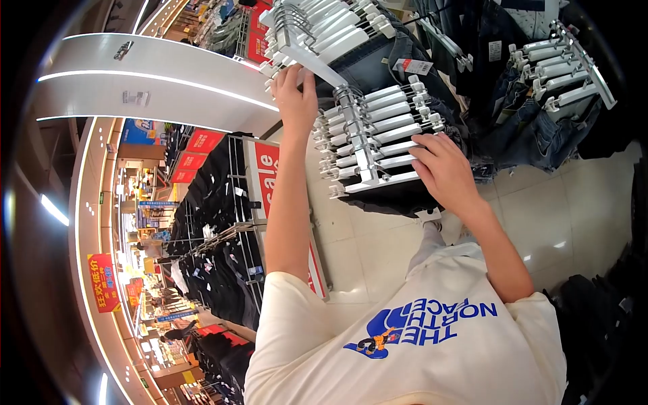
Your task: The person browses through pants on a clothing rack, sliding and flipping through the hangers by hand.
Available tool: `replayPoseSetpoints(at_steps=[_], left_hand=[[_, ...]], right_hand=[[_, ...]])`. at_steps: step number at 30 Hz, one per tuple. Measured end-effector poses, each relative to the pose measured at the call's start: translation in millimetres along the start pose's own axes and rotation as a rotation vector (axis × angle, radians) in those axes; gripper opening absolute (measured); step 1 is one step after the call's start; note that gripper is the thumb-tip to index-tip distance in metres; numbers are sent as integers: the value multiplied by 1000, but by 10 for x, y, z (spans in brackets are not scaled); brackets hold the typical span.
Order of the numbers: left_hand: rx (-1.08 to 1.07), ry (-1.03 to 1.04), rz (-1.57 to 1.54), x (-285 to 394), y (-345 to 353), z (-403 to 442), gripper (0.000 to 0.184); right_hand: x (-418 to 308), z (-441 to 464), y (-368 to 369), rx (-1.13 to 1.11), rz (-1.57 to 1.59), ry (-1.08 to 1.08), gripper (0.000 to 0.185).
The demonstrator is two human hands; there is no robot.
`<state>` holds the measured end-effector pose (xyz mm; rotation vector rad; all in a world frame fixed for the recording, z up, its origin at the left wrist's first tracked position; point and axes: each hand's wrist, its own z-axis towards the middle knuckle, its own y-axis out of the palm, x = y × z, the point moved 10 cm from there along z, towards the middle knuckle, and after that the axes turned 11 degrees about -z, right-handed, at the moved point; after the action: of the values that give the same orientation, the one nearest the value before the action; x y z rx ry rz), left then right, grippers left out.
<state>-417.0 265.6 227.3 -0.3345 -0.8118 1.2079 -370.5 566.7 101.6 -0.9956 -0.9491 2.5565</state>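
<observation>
Hangers (389,115), hands (443,169) at edges, rail (322,65) bare midway

My T-shirt (405,351) is cream with blue lettering (440,317). Before me are white hangers (393,115), dark blue jeans (368,62), a red-and-white tag (415,66), a red, white-lettered sale sign (267,177), beige floor tiles (540,209).

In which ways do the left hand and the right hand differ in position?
The left hand is farther from the cream T-shirt; the right hand is nearer. The left hand is at the far white hangers, the right hand at the near white hangers. Both hands are bare.
</observation>
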Motion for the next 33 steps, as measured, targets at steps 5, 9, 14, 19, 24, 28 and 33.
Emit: replayPoseSetpoints(at_steps=[5, 9, 14, 19, 24, 28, 33], left_hand=[[-79, -161, -159, -91, 38, 63, 26], [-94, -148, -187, -92, 37, 76, 24], [-83, -79, -114, -106, -2, 94, 33], [-16, -16, -156, -72, 3, 130, 23], [-11, 32, -220, 44, 70, 100, 19], [-22, 7, -256, 91, 66, 75, 10], [-31, 44, -223, 33, 72, 81, 7]], right_hand=[[-3, 0, -30, -6, 16, 9, 18], [10, 9, -31, 2, 20, 11, 18], [25, 38, -29, 17, 38, 9, 17], [40, 92, -27, -5, 55, 16, 17], [54, 99, -15, -15, 46, 15, 18], [45, 142, -17, -13, 25, 25, 18], [7, 275, -58, -34, 39, 44, 20]])
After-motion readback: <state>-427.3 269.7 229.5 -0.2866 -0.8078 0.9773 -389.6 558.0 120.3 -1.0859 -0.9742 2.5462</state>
